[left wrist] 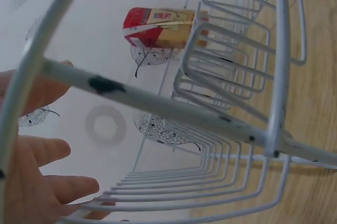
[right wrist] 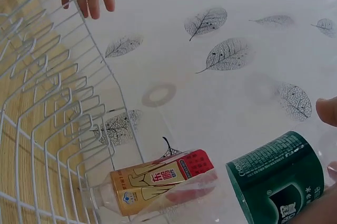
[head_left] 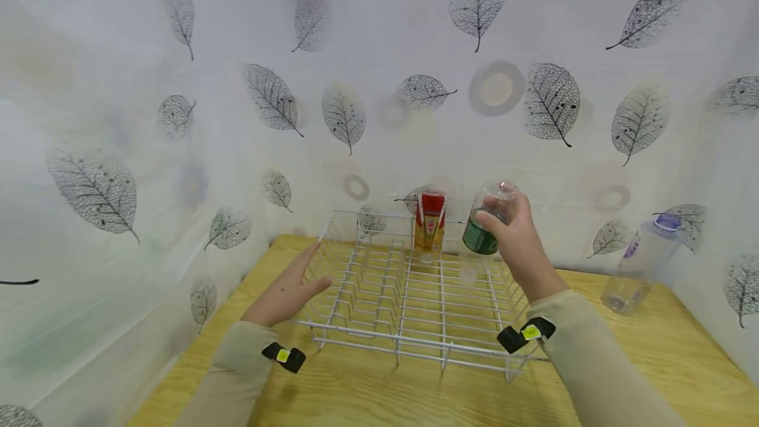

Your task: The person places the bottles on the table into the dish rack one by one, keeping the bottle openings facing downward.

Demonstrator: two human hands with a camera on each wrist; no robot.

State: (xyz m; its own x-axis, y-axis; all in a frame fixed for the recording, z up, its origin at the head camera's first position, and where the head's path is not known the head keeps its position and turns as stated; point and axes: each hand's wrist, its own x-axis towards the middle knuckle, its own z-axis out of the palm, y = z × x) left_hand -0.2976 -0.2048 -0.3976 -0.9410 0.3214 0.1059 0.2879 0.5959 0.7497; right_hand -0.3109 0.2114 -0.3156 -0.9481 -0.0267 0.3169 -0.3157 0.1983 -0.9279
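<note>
My right hand (head_left: 522, 239) grips a clear plastic bottle with a green label (head_left: 480, 236), held over the back right part of a white wire dish rack (head_left: 396, 336). Its label faces the right wrist camera, and the clear section below the label tapers toward the rack. A bottle with a red and yellow label (head_left: 429, 224) stands neck down at the rack's back edge, to the left of the green one. At the rack's left side is my left hand (head_left: 287, 292), its fingers extended along the wires and its thumb spread apart.
A clear bottle with a purple cap (head_left: 639, 267) leans at the right of the wooden table (head_left: 367, 394), beside the rack. A white sheet with a leaf print (head_left: 379, 38) rises behind and along the sides.
</note>
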